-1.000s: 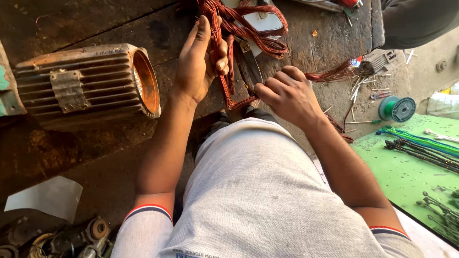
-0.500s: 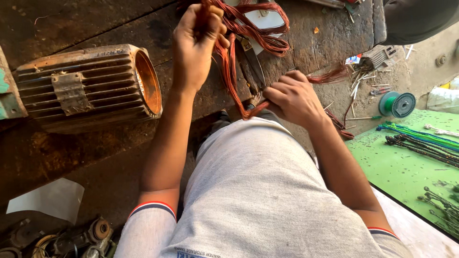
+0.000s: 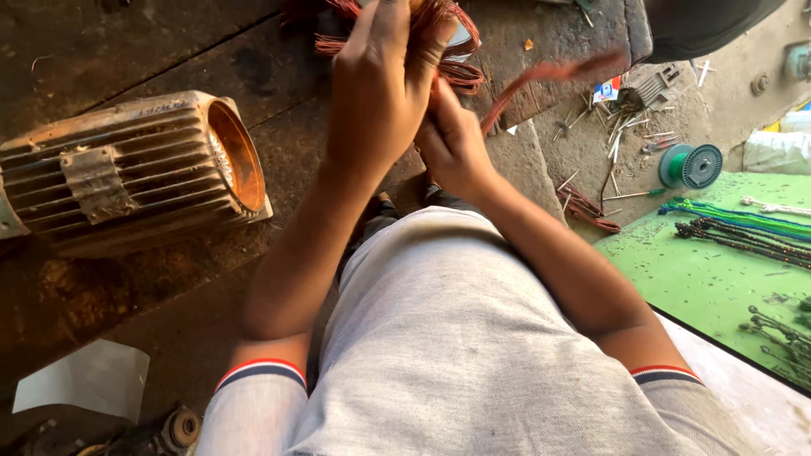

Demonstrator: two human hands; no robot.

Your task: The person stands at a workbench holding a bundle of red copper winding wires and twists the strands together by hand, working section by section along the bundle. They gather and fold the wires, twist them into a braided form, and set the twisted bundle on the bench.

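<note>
Nearest the camera a pale grey shirt with striped cuffs [image 3: 262, 370] is seen, both forearms raised from it towards the dark workbench [image 3: 169, 51]; a scrap of white paper [image 3: 84, 378] lies at the lower left. Judged from how things lie, the work is at an early or middle stage: the ribbed motor housing [image 3: 127, 169] stands open-ended and empty on the bench, no winding fitted into it, while the copper wire coil [image 3: 448, 51] is held loose in the hands and remains to be shaped and seated. The right hand [image 3: 452, 143] is tucked under the coil, its fingers curled and pinched on the strands, though the tips are hidden behind the other hand; a loose reddish tail of wire [image 3: 549, 76] is blurred beside it. The left hand [image 3: 380, 84] is laid over the coil from above, fingers [image 3: 397, 25] pressed together and bent around the bundle, thumb closed against it. Farther right, a green spool [image 3: 691, 165] and bundled green cords [image 3: 743, 215] lie on a green mat [image 3: 693, 279], well apart from the hands.
</note>
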